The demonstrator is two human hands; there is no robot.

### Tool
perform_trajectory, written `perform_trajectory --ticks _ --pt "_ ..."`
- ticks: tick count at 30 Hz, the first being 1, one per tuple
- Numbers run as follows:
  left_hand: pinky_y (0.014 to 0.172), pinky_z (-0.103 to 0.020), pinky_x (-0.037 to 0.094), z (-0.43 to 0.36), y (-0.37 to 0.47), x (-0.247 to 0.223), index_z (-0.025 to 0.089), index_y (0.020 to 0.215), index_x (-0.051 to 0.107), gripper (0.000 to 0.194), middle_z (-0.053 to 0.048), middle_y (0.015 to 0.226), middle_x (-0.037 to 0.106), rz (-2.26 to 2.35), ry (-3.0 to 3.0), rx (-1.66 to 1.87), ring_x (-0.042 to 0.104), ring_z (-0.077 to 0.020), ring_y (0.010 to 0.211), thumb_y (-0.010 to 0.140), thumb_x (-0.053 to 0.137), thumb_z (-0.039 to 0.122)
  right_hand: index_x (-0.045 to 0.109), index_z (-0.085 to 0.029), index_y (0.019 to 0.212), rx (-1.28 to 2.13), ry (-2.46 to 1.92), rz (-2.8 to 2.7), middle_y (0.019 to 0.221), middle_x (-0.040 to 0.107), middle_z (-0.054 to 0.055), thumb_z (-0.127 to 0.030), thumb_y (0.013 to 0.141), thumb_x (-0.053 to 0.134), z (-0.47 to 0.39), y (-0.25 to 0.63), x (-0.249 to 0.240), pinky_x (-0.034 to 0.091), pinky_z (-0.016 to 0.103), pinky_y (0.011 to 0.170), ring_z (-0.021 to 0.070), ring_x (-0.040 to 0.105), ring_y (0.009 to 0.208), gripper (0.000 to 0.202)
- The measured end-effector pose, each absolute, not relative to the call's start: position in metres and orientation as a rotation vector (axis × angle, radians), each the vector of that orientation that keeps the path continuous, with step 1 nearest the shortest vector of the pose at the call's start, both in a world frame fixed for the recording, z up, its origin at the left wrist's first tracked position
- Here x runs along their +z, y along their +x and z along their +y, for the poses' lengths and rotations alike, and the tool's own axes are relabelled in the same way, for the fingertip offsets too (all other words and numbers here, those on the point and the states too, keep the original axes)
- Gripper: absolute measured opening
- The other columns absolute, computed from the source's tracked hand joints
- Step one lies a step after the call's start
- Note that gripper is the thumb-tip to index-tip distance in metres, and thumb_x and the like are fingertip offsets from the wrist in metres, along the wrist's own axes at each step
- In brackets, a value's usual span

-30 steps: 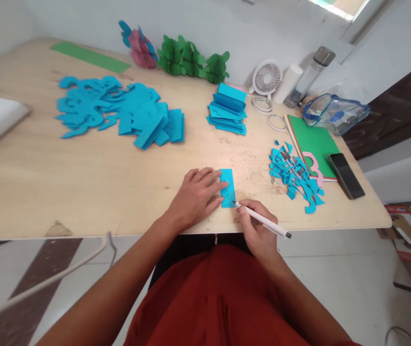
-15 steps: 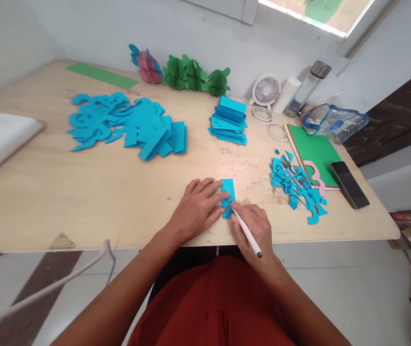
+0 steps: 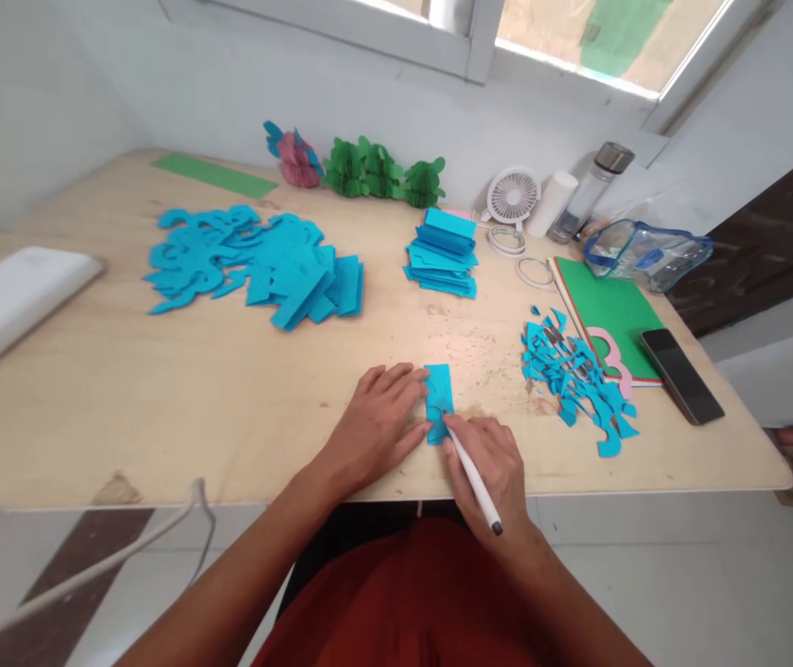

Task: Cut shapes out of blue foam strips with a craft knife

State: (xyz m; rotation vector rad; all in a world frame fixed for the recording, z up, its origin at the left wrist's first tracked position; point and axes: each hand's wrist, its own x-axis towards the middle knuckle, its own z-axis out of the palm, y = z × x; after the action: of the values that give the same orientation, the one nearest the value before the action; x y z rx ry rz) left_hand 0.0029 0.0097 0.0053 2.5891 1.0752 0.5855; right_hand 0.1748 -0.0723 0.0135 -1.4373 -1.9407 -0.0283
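A small blue rectangle of paper [image 3: 439, 382] lies at the front of the table, with a curved line drawn on it. My left hand [image 3: 383, 417] rests flat with its fingers stretched out, fingertips and thumb at the paper's left edge. In my right hand [image 3: 497, 459] is a white pen [image 3: 476, 486] with a dark end cap, held between thumb and fingers. Its writing tip is hidden by my fingers near the paper's lower right edge.
Blue cut-out shapes and folded pieces [image 3: 258, 259] lie to the left, a blue paper stack [image 3: 442, 255] beyond the hands. Blue scraps [image 3: 570, 361], a phone [image 3: 681, 375] and a green sheet [image 3: 611, 310] are on the right. A fan [image 3: 513, 196] stands by the wall.
The view has tilted up, so everything sits lower. My left finger has drawn back from across the blue paper to its left edge. The right hand keeps hold of the pen.
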Motion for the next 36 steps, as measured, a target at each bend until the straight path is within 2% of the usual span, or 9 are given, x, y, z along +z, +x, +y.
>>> perform_trajectory --ticks 12,25,30,34,36 --pt "0.11 -0.055 0.033 0.01 0.003 0.01 0.018 0.115 0.059 0.027 -0.013 0.142 0.055 1.062 2.602 0.515 0.045 -0.0313 0.134 0.091 0.051 0.027 0.063 -0.013 0.113 -0.031 -1.44 -1.933 0.086 0.073 0.009 -0.014 0.096 0.051 -0.072 0.174 0.014 0.045 0.037 0.075 0.0236 0.063 0.085 0.021" --pt "0.113 -0.055 0.03 0.01 -0.001 0.01 0.019 0.12 0.057 0.032 -0.011 0.145 0.052 1.04 2.587 0.483 0.041 -0.0303 0.137 0.091 0.05 0.029 0.063 -0.013 0.113 -0.055 -1.427 -1.942 0.087 0.074 0.009 -0.013 0.095 0.05 -0.072 0.174 0.014 0.047 0.038 0.076 0.024 0.065 0.086 0.023" --pt "0.112 -0.055 0.031 0.011 -0.001 0.01 0.018 0.121 0.056 0.033 -0.012 0.144 0.052 1.03 2.583 0.51 0.041 -0.0308 0.137 0.091 0.049 0.03 0.066 -0.018 0.112 0.173 -1.487 -1.872 0.093 0.074 0.008 -0.019 0.095 0.049 -0.07 0.178 0.019 0.05 0.038 0.077 0.0226 0.067 0.085 0.024" --pt "0.112 -0.055 0.031 0.011 -0.001 0.01 0.02 0.121 0.057 0.032 -0.011 0.143 0.054 1.023 2.585 0.542 0.042 -0.0303 0.136 0.092 0.049 0.03 0.069 -0.022 0.105 0.458 -1.478 -1.595 0.098 0.074 0.007 -0.025 0.094 0.051 -0.053 0.179 0.025 0.055 0.036 0.083 0.0212 0.07 0.091 0.021" --pt "0.112 -0.055 0.031 0.011 -0.001 0.009 0.019 0.121 0.057 0.032 -0.011 0.143 0.054 1.024 2.582 0.535 0.042 -0.0304 0.136 0.092 0.05 0.03 0.068 -0.021 0.103 0.59 -1.487 -1.498 0.097 0.074 0.007 -0.026 0.093 0.052 -0.043 0.178 0.026 0.056 0.033 0.078 0.0203 0.07 0.09 0.02"
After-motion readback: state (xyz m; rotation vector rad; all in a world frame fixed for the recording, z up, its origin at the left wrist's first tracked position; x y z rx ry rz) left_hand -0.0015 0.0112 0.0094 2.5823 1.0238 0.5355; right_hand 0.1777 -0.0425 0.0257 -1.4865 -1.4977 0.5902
